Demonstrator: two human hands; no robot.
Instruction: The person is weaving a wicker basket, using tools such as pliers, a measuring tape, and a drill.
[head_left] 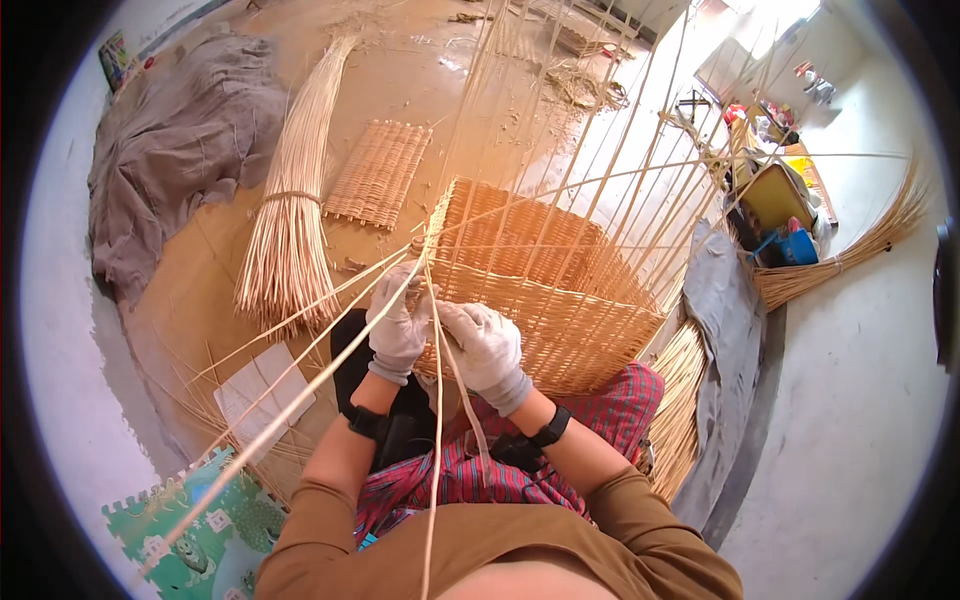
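A partly woven wicker basket point(550, 315) rests on the red checked cloth point(620, 400) over my lap, tall upright rods rising from its walls. Both hands, in white gloves, are at its near left corner. My left hand point(397, 322) is closed around pale wicker rods point(300, 393) that fan out to the left and toward me. Right beside it, my right hand point(483, 347) has its fingers curled in at the corner, pinching a rod point(437, 440) that hangs down toward me. The fingertips are partly hidden by the rods and the glove.
A tied bundle of wicker rods point(290, 230) and a flat woven panel point(380, 173) lie on the floor ahead. Grey cloth point(185, 150) is heaped at left, near a green foam mat point(190, 540). More rods point(680, 410) lie at right, below a blue container point(797, 245).
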